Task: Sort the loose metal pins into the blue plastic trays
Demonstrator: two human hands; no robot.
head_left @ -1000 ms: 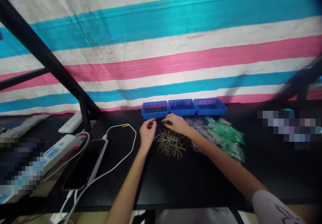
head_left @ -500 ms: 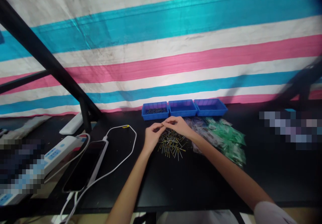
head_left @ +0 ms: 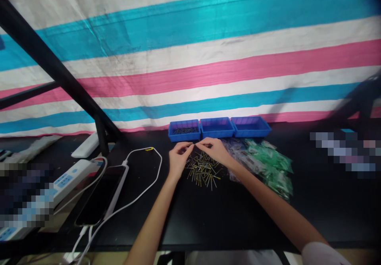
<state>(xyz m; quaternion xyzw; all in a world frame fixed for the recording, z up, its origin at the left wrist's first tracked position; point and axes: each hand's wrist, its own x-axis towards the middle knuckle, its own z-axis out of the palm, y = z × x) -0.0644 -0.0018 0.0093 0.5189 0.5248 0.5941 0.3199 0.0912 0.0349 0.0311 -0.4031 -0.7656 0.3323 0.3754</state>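
Both hands are raised over the far side of a pile of thin metal pins [head_left: 203, 171], some silvery and some yellowish. My left hand [head_left: 178, 157] is closed in a pinch, thumb against fingertips. Facing it, my right hand [head_left: 214, 149] pinches too, its fingertips just short of the left ones. Whatever sits between the fingers is too small to make out. Behind the hands stands a blue tray [head_left: 184, 135] with thin dark pieces in it.
Two more blue trays [head_left: 217, 132] adjoin the first. Green and clear plastic packets [head_left: 270, 163] lie right of the pile. On the left are a phone [head_left: 101, 195], a white cable [head_left: 160, 165], a power strip [head_left: 70, 177] and a black frame post [head_left: 65, 78]. A striped sheet [head_left: 190, 70] hangs behind.
The fingertips, touching before, have parted slightly. My left hand has shifted a little left, and the right a little to the right.
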